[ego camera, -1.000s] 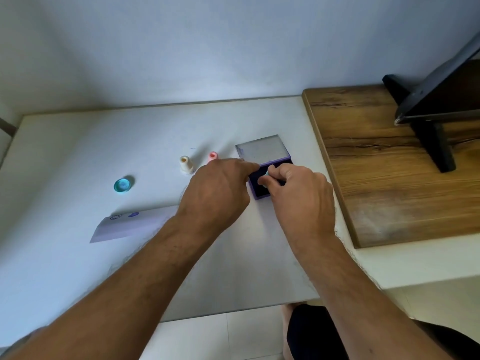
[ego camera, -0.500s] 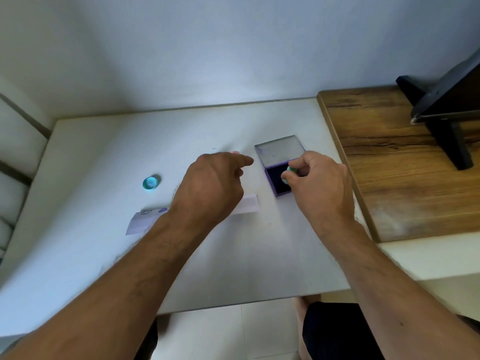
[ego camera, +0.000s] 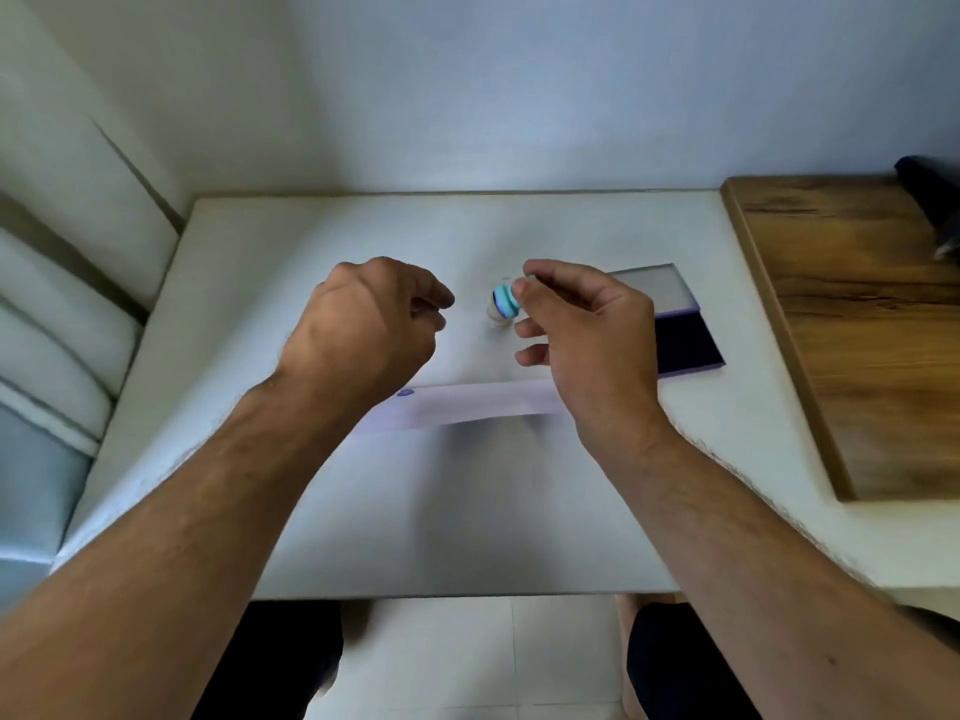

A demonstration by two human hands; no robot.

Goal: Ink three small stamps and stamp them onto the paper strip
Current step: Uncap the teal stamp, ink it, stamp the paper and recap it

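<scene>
Head view: right hand (ego camera: pixel 587 350) pinching teal stamp (ego camera: pixel 506 302) above table, far of strip (ego camera: pixel 467 405); left hand (ego camera: pixel 363 330) loosely curled, empty. Best lowered flat, inked face down, right of mark (ego camera: pixel 405 392).

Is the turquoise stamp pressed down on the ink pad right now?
No, the right hand holds the turquoise stamp in the air, left of the open ink pad.

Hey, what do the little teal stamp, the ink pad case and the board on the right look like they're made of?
The teal stamp looks like moulded plastic, going by its smooth, even colour. The ink pad case seems plastic too, with a lilac rim, a dull grey lid and a dark matte pad inside. The board shows brown grain, so wood or a wood-look laminate.
</scene>
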